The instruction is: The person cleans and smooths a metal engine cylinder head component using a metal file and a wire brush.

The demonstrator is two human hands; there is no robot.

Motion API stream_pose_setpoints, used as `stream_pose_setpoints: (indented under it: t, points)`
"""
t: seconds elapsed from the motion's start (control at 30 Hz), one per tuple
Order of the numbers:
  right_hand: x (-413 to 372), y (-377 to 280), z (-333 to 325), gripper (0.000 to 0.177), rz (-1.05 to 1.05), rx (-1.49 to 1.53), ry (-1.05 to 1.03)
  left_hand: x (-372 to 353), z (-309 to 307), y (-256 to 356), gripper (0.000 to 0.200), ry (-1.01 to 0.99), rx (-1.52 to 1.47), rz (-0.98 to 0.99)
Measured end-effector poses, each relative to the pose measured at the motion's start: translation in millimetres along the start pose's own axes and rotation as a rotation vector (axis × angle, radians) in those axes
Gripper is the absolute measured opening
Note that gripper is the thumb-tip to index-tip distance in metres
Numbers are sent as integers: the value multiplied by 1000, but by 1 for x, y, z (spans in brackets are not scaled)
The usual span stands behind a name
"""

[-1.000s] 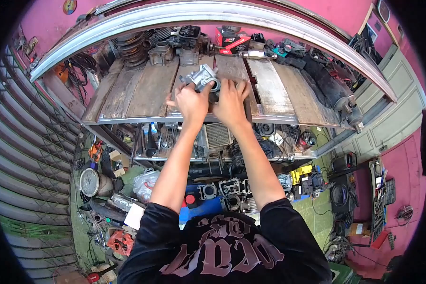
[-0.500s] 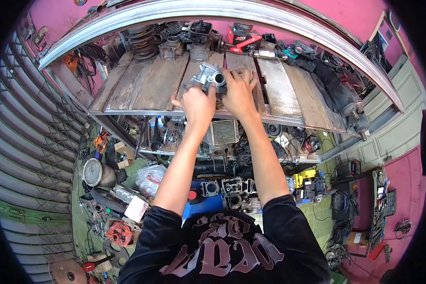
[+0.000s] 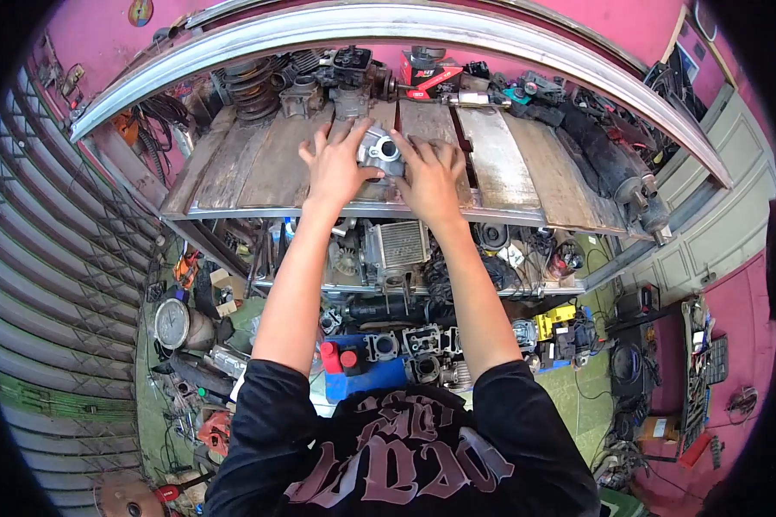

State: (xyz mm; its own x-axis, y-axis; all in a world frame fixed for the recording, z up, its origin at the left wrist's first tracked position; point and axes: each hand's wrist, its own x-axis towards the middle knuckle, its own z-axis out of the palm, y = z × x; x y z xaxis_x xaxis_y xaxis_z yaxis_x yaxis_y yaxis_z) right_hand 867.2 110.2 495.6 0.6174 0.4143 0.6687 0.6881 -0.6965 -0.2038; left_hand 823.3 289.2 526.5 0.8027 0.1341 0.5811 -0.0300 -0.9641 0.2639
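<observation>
Between my hands, above the wooden planks of the upper shelf, is a silver cast-metal engine part (image 3: 379, 148) with a round port facing up towards me. My left hand (image 3: 336, 168) grips its left side, the thumb at the lower edge and the index finger along the top, other fingers spread outward. On the opposite side, my right hand (image 3: 427, 172) has its thumb and index finger against the metal, the remaining fingers fanned over the planks. The part's underside is hidden.
Along the back of the plank shelf (image 3: 272, 177) stand a coil spring (image 3: 252, 90), engine cylinders (image 3: 302, 99) and a red box (image 3: 431, 73). A dark exhaust muffler (image 3: 599, 155) lies at the right. A radiator (image 3: 403, 244) sits on the shelf below. Blue and red containers and engine parts cover the floor.
The engine part has been turned and lowered slightly, its round port now facing up between the hands. My left hand has shifted left and its fingers have spread.
</observation>
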Motion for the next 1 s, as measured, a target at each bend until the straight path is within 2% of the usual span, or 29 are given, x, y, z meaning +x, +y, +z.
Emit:
stream_pose_setpoints:
  t: [0.1,0.17,0.23,0.3,0.33,0.43,0.47,0.6,0.67,0.7,0.77,0.8,0.83,0.9,0.93,1.0]
  points:
    - [-18,5,-8,85,11,-30,78,-1,3,-4,97,-68,-45,-28]
    - [-32,14,-2,84,103,11,164,0,4,-5,98,-70,-40,-13]
    - [-46,23,2,85,162,-53,129,2,7,-3,100,-66,-38,0]
    - [-58,30,5,88,405,-142,-33,4,9,2,104,-110,2,-30]
    - [-62,33,4,87,460,-129,-131,4,9,3,104,-109,-2,-28]
    - [-78,50,21,83,469,-148,-180,5,12,4,106,-145,-32,-63]
    - [-83,58,28,76,460,-139,-155,4,16,2,105,-124,-10,-60]
    - [-85,59,24,71,510,-27,-157,3,22,0,101,-68,-2,-73]
    - [-88,46,8,66,541,120,8,3,25,-1,100,-41,-3,-72]
    - [-89,38,-1,66,540,122,5,3,27,-2,102,-38,11,-68]
    - [-90,21,-21,66,443,295,240,2,29,-3,105,-38,25,-70]
    - [-89,11,-29,70,374,283,286,3,29,-2,108,-19,25,-70]
    - [-88,0,-36,70,377,282,284,3,29,-1,111,-1,24,-69]
    - [-82,-21,-45,78,212,262,321,3,29,2,113,-10,13,-91]
    - [-78,-29,-45,82,169,119,259,4,29,2,115,-11,4,-115]
    - [-69,-38,-33,82,112,22,221,2,29,2,114,6,-4,-112]
